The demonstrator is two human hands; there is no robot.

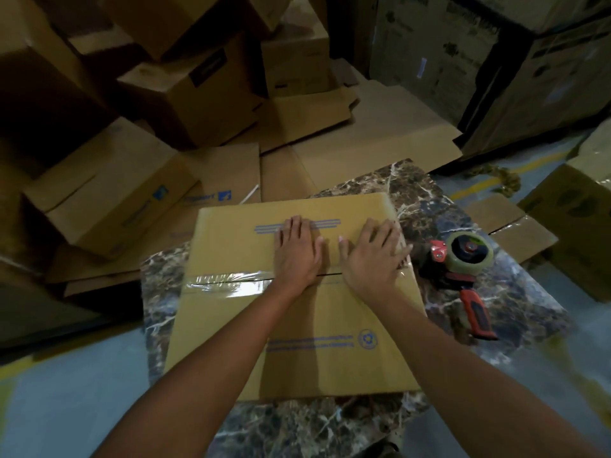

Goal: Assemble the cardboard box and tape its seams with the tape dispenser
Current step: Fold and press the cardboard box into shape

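A brown cardboard box (231,325) with blue print stands on a dark marble table (515,312), its top flaps folded shut. Clear tape (228,282) runs along the left part of the middle seam. My left hand (296,251) lies flat, palm down, on the far flap beside the seam. My right hand (372,256) presses flat next to it, fingers spread, near the box's right edge. Neither hand holds anything. The red-handled tape dispenser (466,272) with its roll of clear tape lies on the table just right of the box.
Stacked and loose cardboard boxes (198,90) fill the floor behind and to the left. Flattened cardboard sheets (373,137) lie beyond the table. More boxes (582,226) stand at the right. A pale floor with a yellow line (496,176) shows around the table.
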